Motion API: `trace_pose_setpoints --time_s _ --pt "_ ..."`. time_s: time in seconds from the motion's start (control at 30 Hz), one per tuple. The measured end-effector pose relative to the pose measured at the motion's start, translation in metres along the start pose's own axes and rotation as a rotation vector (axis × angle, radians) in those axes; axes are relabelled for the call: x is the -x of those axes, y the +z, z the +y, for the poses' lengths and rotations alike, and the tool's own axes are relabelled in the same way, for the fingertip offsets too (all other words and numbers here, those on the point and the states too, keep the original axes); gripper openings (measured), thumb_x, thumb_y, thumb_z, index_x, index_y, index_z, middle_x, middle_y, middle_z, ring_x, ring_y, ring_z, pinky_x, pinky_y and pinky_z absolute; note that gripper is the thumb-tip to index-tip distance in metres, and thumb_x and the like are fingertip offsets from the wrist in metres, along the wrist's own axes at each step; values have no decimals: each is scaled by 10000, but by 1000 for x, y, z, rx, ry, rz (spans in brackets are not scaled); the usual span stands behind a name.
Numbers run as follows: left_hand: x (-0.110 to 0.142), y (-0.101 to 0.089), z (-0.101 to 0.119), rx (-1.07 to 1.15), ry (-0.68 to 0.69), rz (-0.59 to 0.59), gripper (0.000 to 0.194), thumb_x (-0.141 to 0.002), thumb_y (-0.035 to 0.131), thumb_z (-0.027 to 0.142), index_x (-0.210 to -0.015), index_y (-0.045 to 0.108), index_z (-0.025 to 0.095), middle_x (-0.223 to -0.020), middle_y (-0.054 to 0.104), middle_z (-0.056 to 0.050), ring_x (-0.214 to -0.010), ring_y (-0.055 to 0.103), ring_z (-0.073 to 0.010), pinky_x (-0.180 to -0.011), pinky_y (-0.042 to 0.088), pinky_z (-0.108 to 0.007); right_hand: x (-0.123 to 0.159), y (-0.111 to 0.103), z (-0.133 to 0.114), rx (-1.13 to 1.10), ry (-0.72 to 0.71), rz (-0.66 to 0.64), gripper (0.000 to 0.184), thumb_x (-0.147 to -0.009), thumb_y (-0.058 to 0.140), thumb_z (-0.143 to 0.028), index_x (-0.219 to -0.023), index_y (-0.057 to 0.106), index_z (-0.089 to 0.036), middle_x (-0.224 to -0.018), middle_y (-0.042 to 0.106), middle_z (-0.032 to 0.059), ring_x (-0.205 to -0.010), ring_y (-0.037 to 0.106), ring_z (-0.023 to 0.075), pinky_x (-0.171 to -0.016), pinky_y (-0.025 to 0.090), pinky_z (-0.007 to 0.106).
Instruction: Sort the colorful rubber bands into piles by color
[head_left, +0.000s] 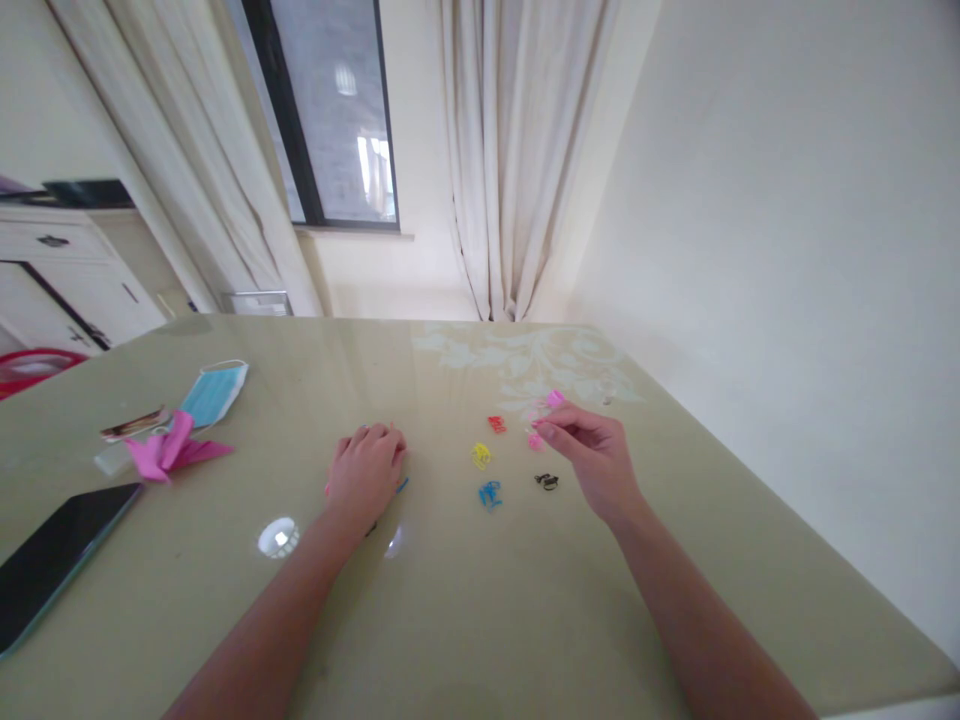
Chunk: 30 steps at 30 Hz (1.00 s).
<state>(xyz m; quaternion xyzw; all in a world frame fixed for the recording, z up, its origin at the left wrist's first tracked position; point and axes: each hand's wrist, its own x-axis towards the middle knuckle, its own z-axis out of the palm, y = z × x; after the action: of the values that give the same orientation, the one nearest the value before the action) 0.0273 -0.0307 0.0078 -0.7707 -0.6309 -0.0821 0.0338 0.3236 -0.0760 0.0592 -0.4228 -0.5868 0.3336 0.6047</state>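
Note:
My right hand [592, 455] pinches a small pink band [536, 424] between thumb and fingertips, just above the table. Pink bands [535, 441] lie beneath those fingertips, with more pink pieces [555, 398] just behind. Small piles sorted by colour lie between my hands: red [496, 424], yellow [481, 456] and blue [490, 495]. A black pile [547, 482] is nearest my right wrist. Fingers curled downward, my left hand [367, 470] rests on the table over other small pieces. Bits of pink, blue and black peek out around it; what its fingertips hold is hidden.
On the left of the glossy table [465, 620] lie a phone [60, 550], a pink folded paper crane [174, 450], a blue face mask [215, 393] and a slim brown packet [135, 424]. A wall [810, 300] runs along the right side; curtains [517, 150] hang behind.

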Motion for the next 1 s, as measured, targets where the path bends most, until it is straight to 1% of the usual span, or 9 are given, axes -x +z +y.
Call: trace_pose_setpoints --time_s 0.1,0.2,0.4,0.5,0.6,0.7,0.8,0.9,1.0 --pt "-1 0 0 11 -9 37 277 -995 458 269 -993 729 210 -1113 740 -125 -1118 641 -332 -953 471 -479 -2 -3 5 58 17 8 229 -835 819 -475 -792 816 -250 -741 709 32 -691 593 174 -626 483 314" --pt "-3 0 0 56 -30 83 279 -1000 462 291 -1002 732 222 -1127 744 -109 -1101 639 -322 -946 481 -459 -9 -11 18 207 70 3 262 -874 754 -481 -850 819 -228 -756 729 41 -680 599 182 -627 474 317" --pt "-7 -2 -3 215 -63 131 275 -1016 466 296 -1021 736 245 -1048 772 -75 -1035 661 -270 -932 504 -378 -21 -35 52 777 122 -109 259 -905 612 -354 -766 770 -202 -734 738 57 -640 609 197 -654 455 334" --pt "-8 -3 -4 302 -87 123 302 -1030 451 308 -1062 742 233 -1013 779 -77 -1014 683 -262 -890 514 -363 -20 -37 60 1027 80 -164 261 -934 561 -269 -773 752 -196 -849 742 83 -740 642 209 -696 447 328" --pt "-8 -2 -5 363 -94 111 336 -1038 434 303 -1091 757 229 -1096 776 -86 -986 712 -244 -871 520 -349 -16 -33 61 1195 59 -218 258 -964 542 -220 -811 749 -197 -937 726 93 -810 654 211 -680 421 310" --pt "-8 -1 -5 391 -108 99 347 -1037 426 279 -1102 763 229 -1145 777 -91 -957 732 -235 -864 529 -349 -14 -29 58 1295 83 -262 287 -996 530 -225 -813 749 -194 -956 717 98 -812 656 210 -644 386 308" --pt "-8 -2 -5 392 -116 93 342 -1030 433 272 -1114 762 228 -1124 790 -102 -991 735 -254 -881 533 -372 -14 -29 56 1341 99 -265 344 -1024 514 -263 -781 747 -191 -945 715 102 -804 654 210 -632 365 313" --pt "-8 -4 -4 403 -121 93 343 -1023 439 279 -1132 760 230 -1096 801 -99 -1004 737 -257 -893 538 -376 -16 -31 55 1325 96 -215 361 -1034 500 -283 -785 747 -199 -931 714 98 -799 655 213 -643 374 318" --pt "-8 -5 -4 428 -123 112 344 -1007 457 285 -1171 754 225 -1119 804 -98 -1002 745 -258 -900 550 -379 -15 -29 52 1225 47 -158 346 -1034 496 -289 -806 741 -201 -942 718 95 -828 663 225 -689 410 327"
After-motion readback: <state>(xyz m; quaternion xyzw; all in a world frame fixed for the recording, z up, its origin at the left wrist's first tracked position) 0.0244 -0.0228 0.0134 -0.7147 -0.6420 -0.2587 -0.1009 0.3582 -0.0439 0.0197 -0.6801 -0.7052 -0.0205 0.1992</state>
